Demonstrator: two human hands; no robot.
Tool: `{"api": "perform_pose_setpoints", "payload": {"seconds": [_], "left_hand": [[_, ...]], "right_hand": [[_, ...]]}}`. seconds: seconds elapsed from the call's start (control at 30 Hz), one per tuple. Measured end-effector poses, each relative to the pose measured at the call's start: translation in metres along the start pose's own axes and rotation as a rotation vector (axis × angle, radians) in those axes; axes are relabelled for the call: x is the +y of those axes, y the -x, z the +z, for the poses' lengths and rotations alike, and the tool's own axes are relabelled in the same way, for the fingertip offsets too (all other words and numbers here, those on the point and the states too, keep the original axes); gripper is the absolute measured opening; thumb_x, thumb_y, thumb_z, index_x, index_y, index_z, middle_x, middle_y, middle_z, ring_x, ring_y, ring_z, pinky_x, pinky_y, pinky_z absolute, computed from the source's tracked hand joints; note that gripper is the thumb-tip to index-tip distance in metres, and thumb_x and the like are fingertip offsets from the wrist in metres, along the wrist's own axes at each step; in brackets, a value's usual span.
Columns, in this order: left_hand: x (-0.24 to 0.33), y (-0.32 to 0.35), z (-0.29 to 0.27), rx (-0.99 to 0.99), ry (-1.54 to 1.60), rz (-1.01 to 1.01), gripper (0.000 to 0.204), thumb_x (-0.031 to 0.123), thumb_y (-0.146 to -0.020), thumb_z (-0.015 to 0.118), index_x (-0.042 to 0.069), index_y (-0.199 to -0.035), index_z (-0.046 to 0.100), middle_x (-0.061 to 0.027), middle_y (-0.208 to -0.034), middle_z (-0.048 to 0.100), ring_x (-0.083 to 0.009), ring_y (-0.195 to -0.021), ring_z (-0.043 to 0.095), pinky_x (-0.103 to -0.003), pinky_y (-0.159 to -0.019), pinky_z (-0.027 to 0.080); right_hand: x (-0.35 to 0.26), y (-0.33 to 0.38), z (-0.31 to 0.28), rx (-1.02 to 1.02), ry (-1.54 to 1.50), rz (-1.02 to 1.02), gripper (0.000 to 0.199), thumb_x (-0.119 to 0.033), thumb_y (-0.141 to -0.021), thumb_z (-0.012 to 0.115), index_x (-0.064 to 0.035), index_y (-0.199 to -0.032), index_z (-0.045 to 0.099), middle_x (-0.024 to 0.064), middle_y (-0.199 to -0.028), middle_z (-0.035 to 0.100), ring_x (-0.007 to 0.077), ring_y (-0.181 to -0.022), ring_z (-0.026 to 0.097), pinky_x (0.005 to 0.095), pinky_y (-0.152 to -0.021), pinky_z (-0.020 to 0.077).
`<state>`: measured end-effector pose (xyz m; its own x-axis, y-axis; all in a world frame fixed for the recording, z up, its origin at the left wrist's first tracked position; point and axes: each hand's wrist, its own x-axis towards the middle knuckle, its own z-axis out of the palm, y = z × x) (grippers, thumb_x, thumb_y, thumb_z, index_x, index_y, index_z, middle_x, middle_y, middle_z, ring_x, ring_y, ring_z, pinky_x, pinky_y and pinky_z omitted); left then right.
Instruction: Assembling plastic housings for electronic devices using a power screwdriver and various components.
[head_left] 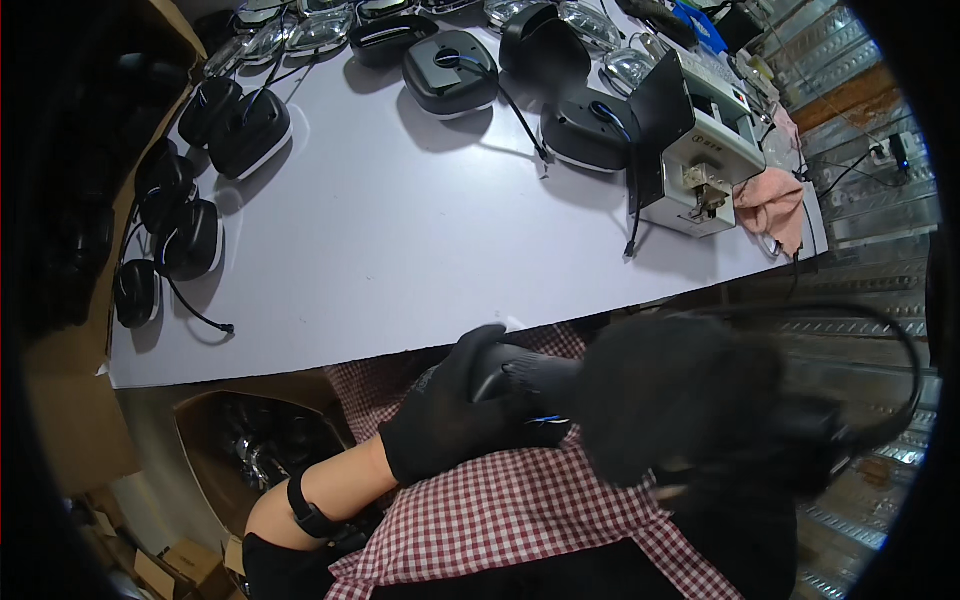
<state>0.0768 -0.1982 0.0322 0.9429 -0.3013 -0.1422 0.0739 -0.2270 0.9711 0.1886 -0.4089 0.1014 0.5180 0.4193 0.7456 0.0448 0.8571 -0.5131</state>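
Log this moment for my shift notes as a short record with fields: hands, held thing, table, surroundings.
left hand: black-gloved left hand grips one end of a black housing, over the lap
right hand: blurred dark glove at the housing's other end; grip unclear
lap: red checked cloth
table: white table with black housings, clear lenses, a grey machine, a pink rag

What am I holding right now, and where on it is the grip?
The left hand, in a black glove, wraps the narrow neck of a black housing held over the lap. The right hand cannot be made out behind that blurred housing.
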Motion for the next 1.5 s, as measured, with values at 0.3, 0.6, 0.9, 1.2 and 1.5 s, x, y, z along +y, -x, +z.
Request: {"api": "perform_pose_setpoints", "payload": {"seconds": [0.3,0.6,0.9,1.2,1.5], "left_hand": [[-0.003,-0.007,-0.027,-0.218,0.033,-0.212,0.071,0.019,-0.077,0.079,-0.006,-0.129,0.038,-0.0236,-0.115,0.062,-0.031,-0.102,0.067,-0.039,-0.085,0.057],[0.034,-0.045,-0.026,-0.499,-0.261,-0.5,0.083,0.046,-0.072,0.083,-0.005,-0.125,0.045,-0.025,-0.119,0.059,-0.0308,-0.105,0.065,-0.038,-0.086,0.055],[0.047,-0.054,0.003,-0.553,-0.757,-0.212,0.094,0.069,-0.066,0.074,0.004,-0.13,0.05,-0.0174,-0.105,0.068,-0.0338,-0.094,0.068,-0.04,-0.086,0.055],[0.02,-0.044,-0.017,-0.477,-0.133,-0.536,0.06,0.037,-0.082,0.063,0.0,-0.129,0.053,-0.0158,-0.109,0.068,-0.0259,-0.097,0.068,-0.036,-0.087,0.054],[0.005,-0.018,-0.025,-0.388,0.533,-0.41,0.058,0.02,-0.08,0.069,-0.003,-0.129,0.049,-0.0148,-0.114,0.063,-0.0235,-0.105,0.063,-0.034,-0.091,0.052]], "right_hand": [[-0.113,0.019,-0.047,0.554,0.459,-0.314,0.022,-0.013,-0.093,0.053,-0.0107,-0.114,0.052,0.0039,-0.096,0.056,0.0119,-0.075,0.051,0.0291,-0.078,0.044],[-0.102,0.015,-0.082,0.694,0.952,-0.187,0.024,-0.008,-0.089,0.058,-0.0053,-0.112,0.051,0.0096,-0.091,0.06,0.0167,-0.081,0.06,0.0298,-0.074,0.0521],[-0.083,-0.011,-0.081,0.267,1.169,0.018,0.026,0.007,-0.081,0.066,0.0002,-0.106,0.06,0.0057,-0.092,0.068,0.0133,-0.085,0.067,0.025,-0.069,0.0567],[-0.104,0.004,-0.088,0.527,0.983,0.03,0.027,0.01,-0.08,0.058,0.0013,-0.105,0.054,0.0113,-0.089,0.066,0.0176,-0.076,0.067,0.0283,-0.062,0.0573],[-0.092,0.01,-0.049,0.636,0.568,-0.091,0.026,-0.002,-0.09,0.051,-0.0031,-0.116,0.048,0.0082,-0.092,0.055,0.0166,-0.075,0.053,0.0294,-0.069,0.048]]}}
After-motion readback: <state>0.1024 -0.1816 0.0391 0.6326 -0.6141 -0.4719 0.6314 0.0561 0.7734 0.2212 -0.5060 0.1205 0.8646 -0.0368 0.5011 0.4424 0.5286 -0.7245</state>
